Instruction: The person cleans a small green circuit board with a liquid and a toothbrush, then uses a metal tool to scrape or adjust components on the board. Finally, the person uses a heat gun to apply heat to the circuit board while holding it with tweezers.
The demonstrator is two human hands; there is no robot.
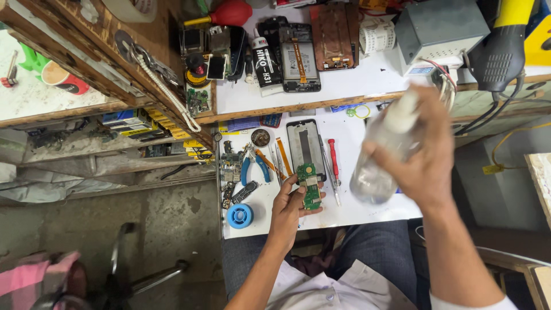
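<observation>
Two hands are busy. Left hand (290, 206) pinches a small green circuit board (310, 186) between its fingers, low over the white counter (367, 74). Right hand (427, 155) is wrapped around a clear bottle (381, 155), held up high and tipped. The picture of the bottle is blurry. The board sits just left of the bottle and lower down. If the bottle tips too far, liquid could splash on the board or on the open phone frame (305, 146) near it. The board is thin, so it could slip from the fingers. Blue pliers (252, 166) and a red screwdriver (333, 158) lie close by.
</observation>
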